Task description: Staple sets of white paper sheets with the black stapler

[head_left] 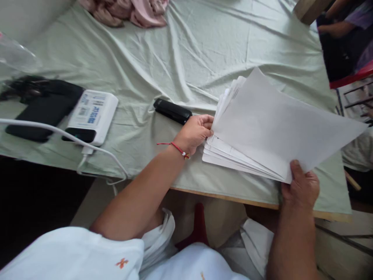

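Note:
A fanned stack of white paper sheets (262, 120) lies over the right part of the table, its top sheet's right corner reaching past the edge. My left hand (198, 132), with a red string bracelet (180, 149) on its wrist, pinches the stack's left edge between thumb and fingers. At the near right corner, my right hand (301, 184) grips the sheets, thumb on top and fingers mostly hidden beneath. Just behind my left hand lies a black elongated device (172, 111), close to the fingers.
A white power bank (100, 116) with a plugged cable (110, 155) sits left, beside a black pouch (37, 112). Pink cloth (140, 11) lies at the back. A wrinkled green tablecloth (140, 70) covers the table. Another person's arm (338, 29) shows at the upper right, beyond a wooden post (310, 9).

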The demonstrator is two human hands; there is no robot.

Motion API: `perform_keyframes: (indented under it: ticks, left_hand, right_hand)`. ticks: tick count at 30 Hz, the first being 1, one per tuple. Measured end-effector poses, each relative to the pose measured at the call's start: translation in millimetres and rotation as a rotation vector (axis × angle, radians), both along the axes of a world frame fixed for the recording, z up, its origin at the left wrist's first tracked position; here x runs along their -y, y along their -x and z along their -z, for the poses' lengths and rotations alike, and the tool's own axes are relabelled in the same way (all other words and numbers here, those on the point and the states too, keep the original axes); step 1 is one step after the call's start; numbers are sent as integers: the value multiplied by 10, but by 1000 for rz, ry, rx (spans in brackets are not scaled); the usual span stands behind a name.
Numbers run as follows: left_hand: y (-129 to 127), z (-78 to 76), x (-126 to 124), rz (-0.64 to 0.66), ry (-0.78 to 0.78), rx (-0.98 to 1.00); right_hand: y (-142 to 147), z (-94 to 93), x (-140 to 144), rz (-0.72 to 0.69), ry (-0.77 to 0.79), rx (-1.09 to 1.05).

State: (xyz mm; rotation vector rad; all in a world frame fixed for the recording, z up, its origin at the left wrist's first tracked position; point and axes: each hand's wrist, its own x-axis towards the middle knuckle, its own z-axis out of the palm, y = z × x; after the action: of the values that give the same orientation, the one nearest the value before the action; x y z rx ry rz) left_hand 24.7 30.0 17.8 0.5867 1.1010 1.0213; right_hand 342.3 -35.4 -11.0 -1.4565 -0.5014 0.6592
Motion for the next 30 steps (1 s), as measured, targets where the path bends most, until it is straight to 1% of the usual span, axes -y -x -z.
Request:
perform_keyframes:
  ticks: [5, 11, 18, 24, 30]
  left_hand:
    - [-28, -29, 0, -29, 39, 76]
    - [-45, -77, 8, -61, 79, 164]
    - [-46, -120, 4, -68, 110, 172]
    - [-43, -95, -5, -67, 96, 182]
    - [14, -64, -16, -16, 111, 214]
  right_hand:
    - [-40, 15, 6, -8, 49, 23]
    - [-112, 12, 29, -68, 66, 44]
    - [-206, 0, 42, -49, 78, 51]
    - [-219, -9, 57, -90, 52, 32]
    - [-348, -88, 136, -128, 169, 59]
